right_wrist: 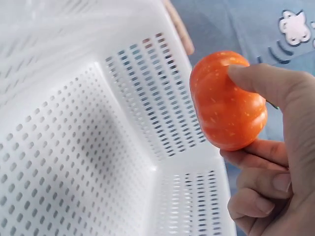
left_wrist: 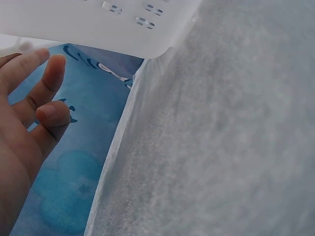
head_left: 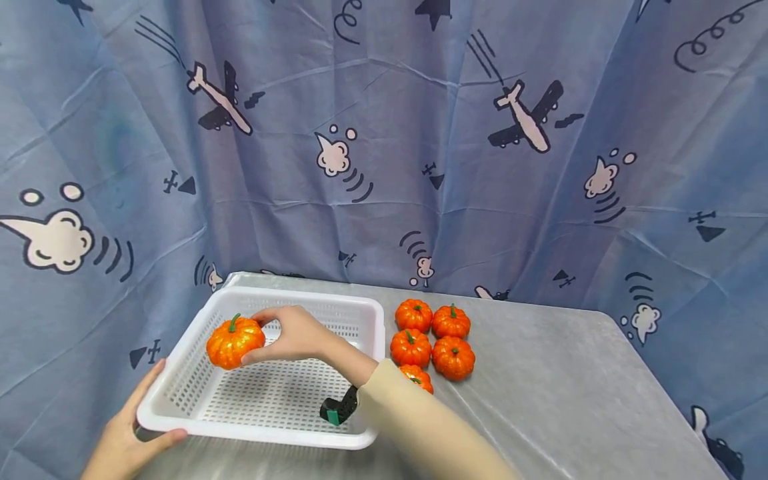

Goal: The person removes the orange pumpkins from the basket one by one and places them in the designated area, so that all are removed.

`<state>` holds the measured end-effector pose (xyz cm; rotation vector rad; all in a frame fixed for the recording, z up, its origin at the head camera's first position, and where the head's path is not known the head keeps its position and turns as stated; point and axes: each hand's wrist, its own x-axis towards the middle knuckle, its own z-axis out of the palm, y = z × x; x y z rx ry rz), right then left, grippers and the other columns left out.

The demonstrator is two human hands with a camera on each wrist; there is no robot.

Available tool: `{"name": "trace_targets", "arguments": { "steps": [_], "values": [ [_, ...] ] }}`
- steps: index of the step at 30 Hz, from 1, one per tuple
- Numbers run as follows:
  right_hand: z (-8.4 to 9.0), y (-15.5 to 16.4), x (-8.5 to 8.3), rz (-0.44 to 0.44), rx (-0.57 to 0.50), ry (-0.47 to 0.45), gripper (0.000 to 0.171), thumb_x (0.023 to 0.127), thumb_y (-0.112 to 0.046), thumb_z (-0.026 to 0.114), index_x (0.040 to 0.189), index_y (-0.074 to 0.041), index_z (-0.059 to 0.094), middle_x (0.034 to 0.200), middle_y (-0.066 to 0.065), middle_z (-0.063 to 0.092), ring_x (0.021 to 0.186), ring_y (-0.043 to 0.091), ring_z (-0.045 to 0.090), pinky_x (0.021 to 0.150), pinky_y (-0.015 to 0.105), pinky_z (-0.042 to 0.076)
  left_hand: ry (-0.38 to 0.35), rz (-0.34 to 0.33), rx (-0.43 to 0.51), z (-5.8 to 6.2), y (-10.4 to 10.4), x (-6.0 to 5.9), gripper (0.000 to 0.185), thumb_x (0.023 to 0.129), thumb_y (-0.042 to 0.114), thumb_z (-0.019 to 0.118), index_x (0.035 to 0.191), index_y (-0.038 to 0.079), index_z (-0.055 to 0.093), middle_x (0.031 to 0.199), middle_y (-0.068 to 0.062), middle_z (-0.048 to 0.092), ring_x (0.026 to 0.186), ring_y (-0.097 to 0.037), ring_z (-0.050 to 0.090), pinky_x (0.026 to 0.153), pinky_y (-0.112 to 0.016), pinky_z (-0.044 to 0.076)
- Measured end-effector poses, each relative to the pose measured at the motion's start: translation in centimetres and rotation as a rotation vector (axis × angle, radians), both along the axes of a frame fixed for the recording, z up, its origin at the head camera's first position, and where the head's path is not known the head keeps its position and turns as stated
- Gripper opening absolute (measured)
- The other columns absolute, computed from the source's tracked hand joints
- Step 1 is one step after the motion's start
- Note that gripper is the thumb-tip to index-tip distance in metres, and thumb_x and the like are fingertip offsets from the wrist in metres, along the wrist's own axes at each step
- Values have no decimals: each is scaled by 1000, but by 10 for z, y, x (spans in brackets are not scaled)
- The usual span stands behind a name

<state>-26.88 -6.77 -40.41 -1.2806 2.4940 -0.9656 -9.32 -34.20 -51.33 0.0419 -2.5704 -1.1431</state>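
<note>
My right hand point(head_left: 294, 333) pinched a small orange pumpkin point(head_left: 234, 343) between thumb and fingertips, thumb on one side, fingers curled under the other; the right wrist view showed that same pumpkin point(right_wrist: 227, 101) gripped with the thumb across its ribbed skin. I held it above the left part of the white perforated basket point(head_left: 360, 310), near the basket's left wall, not touching the mesh floor as far as I could tell. Green stem up, slightly tilted.

My left hand point(head_left: 129, 437) gripped the basket's near-left corner, thumb over the rim, fingers under. In the left wrist view the fingers point(left_wrist: 47, 78) looked fairly straight and relaxed beneath the white basket corner point(left_wrist: 123, 29), so the grip was loose; how firmly it clamped I could not tell.

A tan sleeve point(head_left: 420, 427) covered my right forearm, with a dark wrist device point(head_left: 339, 408) strapped on, sitting over the basket's near-right corner.

Just right of my right forearm, outside the basket, five more orange pumpkins point(head_left: 432, 340) sat clustered on the grey table cover point(head_left: 570, 400), close together, the nearest one partly hidden by the sleeve.

Beyond both hands hung a blue curtain point(head_left: 420, 133) printed with planes and clouds.
</note>
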Motion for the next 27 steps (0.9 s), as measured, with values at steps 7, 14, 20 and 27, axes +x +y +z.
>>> {"name": "trace_targets", "arguments": {
  "steps": [7,14,20,27],
  "values": [
    [11,30,9,-38,-68,-5,66,83,-43,88,139,-13,69,127,-5,74,125,14,65,109,30,47,-20,6,6,2,0,-1,121,77,14,95,172,22,21,130,51,29,103,17,46,78,-5,32],
    [11,58,21,-59,-125,-2,66,82,-39,89,140,-14,69,132,-2,73,116,14,67,92,29,56,-7,0,8,0,2,-3,121,75,13,96,171,20,22,128,51,31,103,17,47,78,-5,34],
    [7,84,30,-107,-179,-35,67,80,-37,91,140,-18,69,135,-3,71,110,11,64,68,20,52,-87,11,-3,0,-1,-4,121,80,18,94,172,19,16,154,6,52,103,21,42,76,-10,39],
    [5,111,36,-167,-245,-61,69,80,-34,92,142,-16,68,130,0,73,51,3,35,51,19,38,-144,15,-8,5,-3,-3,121,81,20,93,172,17,12,150,-28,52,102,20,43,79,-21,47]
  ]
}}
